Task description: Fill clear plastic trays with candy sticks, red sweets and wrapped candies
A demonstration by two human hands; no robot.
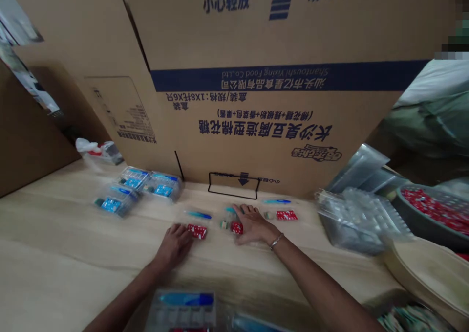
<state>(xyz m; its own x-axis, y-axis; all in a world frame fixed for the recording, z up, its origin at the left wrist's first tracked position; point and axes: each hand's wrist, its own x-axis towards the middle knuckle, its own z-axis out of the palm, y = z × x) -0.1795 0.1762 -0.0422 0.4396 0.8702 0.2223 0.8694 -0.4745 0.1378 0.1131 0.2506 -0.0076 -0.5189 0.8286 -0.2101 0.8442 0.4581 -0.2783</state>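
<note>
On the wooden table, my left hand (175, 246) rests beside a red packet (198, 232), its fingers curled; whether it grips anything is hidden. My right hand (252, 224), with a bracelet at the wrist, lies spread over a clear tray holding a red packet (237, 228), a small greenish packet (224, 224) and a blue item. To its right are another red packet (287, 215) and a blue pen-like item (277, 201). A similar blue item (200, 214) lies above the left red packet.
A large cardboard box (242, 102) stands behind, with a black wire frame (233, 193) before it. Packed clear trays (116, 200) sit at left. Stacked empty trays (361, 219), a basket of red packets (432, 207) and a round tub (432, 268) are at right. Another tray (183, 312) is near.
</note>
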